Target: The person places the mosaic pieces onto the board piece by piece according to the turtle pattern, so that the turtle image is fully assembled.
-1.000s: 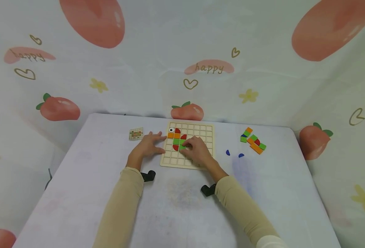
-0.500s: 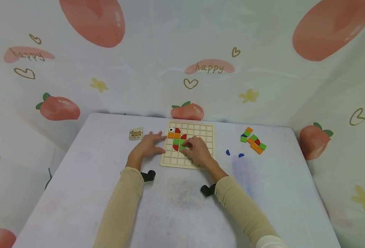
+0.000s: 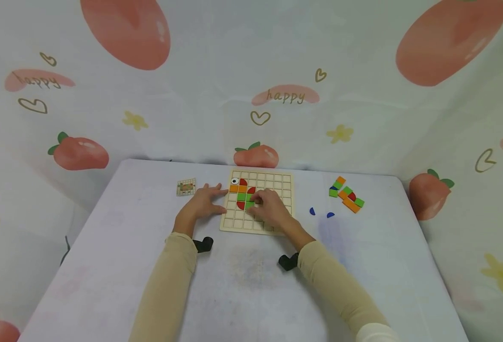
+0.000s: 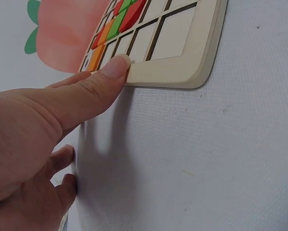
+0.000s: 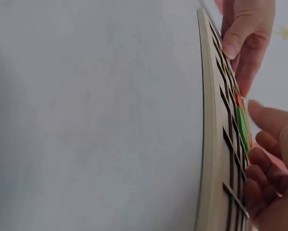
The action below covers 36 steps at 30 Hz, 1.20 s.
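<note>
A pale wooden grid board [image 3: 281, 204] lies on the table, with an eye tile [image 3: 235, 181] and orange, red and green tiles set at its left side. My left hand [image 3: 204, 199] spreads its fingers at the board's left edge; in the left wrist view the thumb [image 4: 116, 67] rests on that edge. Over the board, my right hand [image 3: 270, 208] has thumb and curled fingers at a green tile [image 3: 250, 204], pinching about it. This green patch [image 5: 243, 126] shows between thumb and fingers in the right wrist view. The hand hides part of the grid.
A small pattern card [image 3: 186, 187] lies left of the board. Two blue half-round pieces [image 3: 312, 211] lie to the right. Beyond them is a cluster of orange, green, red and blue tiles [image 3: 351, 204]. A printed curtain [image 3: 191, 118] hangs behind the table.
The head view has shifted slightly. Both hands stay nearly where they were, and the tiles on the board look the same.
</note>
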Available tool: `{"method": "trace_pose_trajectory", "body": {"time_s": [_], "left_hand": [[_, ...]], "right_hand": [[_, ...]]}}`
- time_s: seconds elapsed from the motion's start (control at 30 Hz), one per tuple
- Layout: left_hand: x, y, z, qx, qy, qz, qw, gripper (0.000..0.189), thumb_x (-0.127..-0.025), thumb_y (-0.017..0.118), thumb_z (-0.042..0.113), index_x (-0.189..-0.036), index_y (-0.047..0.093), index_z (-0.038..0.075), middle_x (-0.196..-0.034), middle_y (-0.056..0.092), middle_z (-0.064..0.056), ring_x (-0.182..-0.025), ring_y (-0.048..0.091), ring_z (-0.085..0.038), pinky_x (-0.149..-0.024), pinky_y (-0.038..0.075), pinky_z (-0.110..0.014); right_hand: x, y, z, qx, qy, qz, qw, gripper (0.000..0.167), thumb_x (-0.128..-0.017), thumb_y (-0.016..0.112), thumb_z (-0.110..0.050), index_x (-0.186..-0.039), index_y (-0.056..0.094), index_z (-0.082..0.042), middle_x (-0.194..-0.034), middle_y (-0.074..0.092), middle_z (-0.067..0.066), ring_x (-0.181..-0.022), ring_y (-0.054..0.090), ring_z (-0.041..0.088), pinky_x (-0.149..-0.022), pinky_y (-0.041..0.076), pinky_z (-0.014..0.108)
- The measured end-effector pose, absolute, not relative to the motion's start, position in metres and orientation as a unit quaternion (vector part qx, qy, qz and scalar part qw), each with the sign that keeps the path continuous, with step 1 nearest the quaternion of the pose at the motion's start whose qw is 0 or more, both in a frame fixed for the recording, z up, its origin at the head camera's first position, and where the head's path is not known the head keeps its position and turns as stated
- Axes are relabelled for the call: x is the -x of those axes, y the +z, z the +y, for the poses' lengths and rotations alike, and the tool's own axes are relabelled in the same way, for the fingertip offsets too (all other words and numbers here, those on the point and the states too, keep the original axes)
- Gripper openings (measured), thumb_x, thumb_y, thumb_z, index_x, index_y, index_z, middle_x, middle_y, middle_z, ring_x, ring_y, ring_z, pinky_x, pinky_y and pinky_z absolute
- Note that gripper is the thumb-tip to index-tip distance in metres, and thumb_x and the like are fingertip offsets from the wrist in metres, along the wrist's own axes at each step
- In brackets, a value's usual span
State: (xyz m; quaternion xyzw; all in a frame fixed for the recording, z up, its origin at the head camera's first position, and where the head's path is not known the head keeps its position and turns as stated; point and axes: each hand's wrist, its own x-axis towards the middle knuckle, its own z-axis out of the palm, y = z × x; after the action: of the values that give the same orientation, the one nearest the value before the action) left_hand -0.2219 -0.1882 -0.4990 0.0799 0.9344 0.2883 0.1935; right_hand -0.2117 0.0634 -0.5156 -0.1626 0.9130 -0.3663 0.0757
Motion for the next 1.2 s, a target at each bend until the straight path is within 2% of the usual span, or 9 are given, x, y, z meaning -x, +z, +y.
{"method": "trace_pose_trajectory", "body": {"time_s": [0.2,0.37,0.47,0.57,0.67,0.8,1.2], "left_hand": [[0.221,-0.499,-0.189,-0.079,0.288,0.935,0.193,0.073,-0.087,0.081,0.028,-0.152,0.050,0.020,-0.169,0.029,-0.007,-0.159,0.005,-0.045,-0.127,0.012,-0.065],[0.222,-0.499,-0.188,-0.079,0.291,0.933,0.195,0.073,-0.086,0.082,0.028,-0.152,0.050,0.020,-0.169,0.029,-0.007,-0.160,0.004,-0.044,-0.127,0.012,-0.065],[0.222,-0.499,-0.188,-0.080,0.289,0.934,0.195,0.073,-0.086,0.082,0.027,-0.152,0.050,0.020,-0.169,0.029,-0.007,-0.160,0.004,-0.044,-0.127,0.012,-0.064],[0.221,-0.498,-0.188,-0.081,0.287,0.935,0.193,0.073,-0.087,0.082,0.027,-0.152,0.050,0.020,-0.169,0.029,-0.007,-0.160,0.004,-0.044,-0.128,0.012,-0.064],[0.221,-0.499,-0.188,-0.082,0.287,0.935,0.192,0.073,-0.087,0.082,0.027,-0.152,0.050,0.020,-0.169,0.029,-0.008,-0.160,0.005,-0.044,-0.128,0.012,-0.063],[0.221,-0.499,-0.188,-0.084,0.286,0.935,0.191,0.073,-0.087,0.081,0.027,-0.152,0.050,0.019,-0.169,0.029,-0.009,-0.159,0.005,-0.045,-0.128,0.012,-0.063],[0.220,-0.498,-0.187,-0.083,0.286,0.935,0.190,0.073,-0.087,0.082,0.027,-0.152,0.050,0.020,-0.169,0.029,-0.008,-0.159,0.006,-0.044,-0.127,0.013,-0.065]], "right_hand": [[0.203,-0.508,0.071,0.210,-0.246,0.944,0.059,0.040,-0.097,0.070,-0.039,-0.126,0.066,-0.012,-0.122,0.061,0.007,-0.113,0.055,0.024,-0.102,0.053,0.038],[0.198,-0.508,0.082,0.258,-0.127,0.958,-0.006,0.050,-0.098,0.065,-0.047,-0.133,0.061,-0.012,-0.131,0.057,0.012,-0.117,0.056,0.030,-0.102,0.053,0.042],[0.197,-0.509,0.089,0.265,-0.081,0.960,-0.023,0.059,-0.098,0.062,-0.053,-0.140,0.055,-0.013,-0.141,0.053,0.014,-0.124,0.054,0.034,-0.104,0.053,0.046],[0.197,-0.511,0.095,0.260,-0.064,0.963,-0.015,0.068,-0.097,0.059,-0.058,-0.149,0.047,-0.015,-0.154,0.044,0.016,-0.139,0.046,0.038,-0.113,0.046,0.053],[0.197,-0.513,0.102,0.247,-0.060,0.967,0.007,0.075,-0.097,0.054,-0.063,-0.156,0.040,-0.018,-0.165,0.031,0.016,-0.152,0.030,0.042,-0.123,0.031,0.060],[0.196,-0.514,0.113,0.231,-0.059,0.971,0.030,0.080,-0.098,0.048,-0.067,-0.161,0.032,-0.021,-0.172,0.016,0.014,-0.158,0.015,0.045,-0.127,0.015,0.066],[0.192,-0.512,0.158,0.172,-0.098,0.978,0.059,0.083,-0.100,0.046,-0.064,-0.163,0.023,-0.017,-0.173,0.006,0.018,-0.159,0.007,0.046,-0.125,0.006,0.071]]}}
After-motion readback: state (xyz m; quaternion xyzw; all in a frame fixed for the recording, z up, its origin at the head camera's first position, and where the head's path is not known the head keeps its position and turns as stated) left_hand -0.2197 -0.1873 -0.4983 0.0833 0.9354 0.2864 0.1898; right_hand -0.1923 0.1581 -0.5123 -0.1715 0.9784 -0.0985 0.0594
